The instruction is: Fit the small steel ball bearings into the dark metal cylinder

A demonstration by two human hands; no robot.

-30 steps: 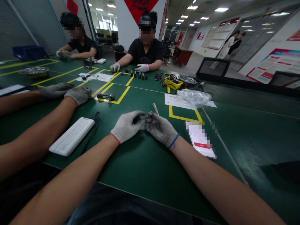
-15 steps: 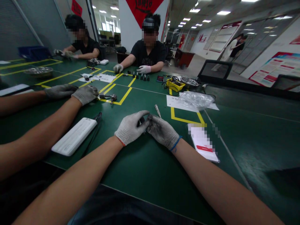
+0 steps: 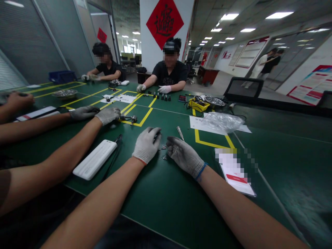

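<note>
My left hand [image 3: 147,144], in a whitish knit glove, is held low over the green table [image 3: 155,193]. Its fingers are curled toward the thumb around something dark, mostly hidden. To its right, my right hand [image 3: 184,156], in a glove with dark-stained fingers, has its fingers loosely bent and apart, with nothing visible in them. Small metal rings or nuts [image 3: 164,147] lie in the gap between both hands, closest to the right fingertips. A screwdriver-like tool [image 3: 180,133] with a silvery handle rests just beyond my right hand.
On the left lies a white power bank [image 3: 95,159], with a co-worker's gloved hand [image 3: 109,115] near metal parts [image 3: 133,119]. A phone-like flat item [image 3: 236,173] sits at right. Farther back are a plastic bag [image 3: 223,121] and yellow tray [image 3: 198,104]. Another person [image 3: 169,71] sits opposite.
My hands have drawn apart, uncovering the small metal parts on the table. The small round piece at my right fingertips no longer shows there. The view has tilted up and turned left.
</note>
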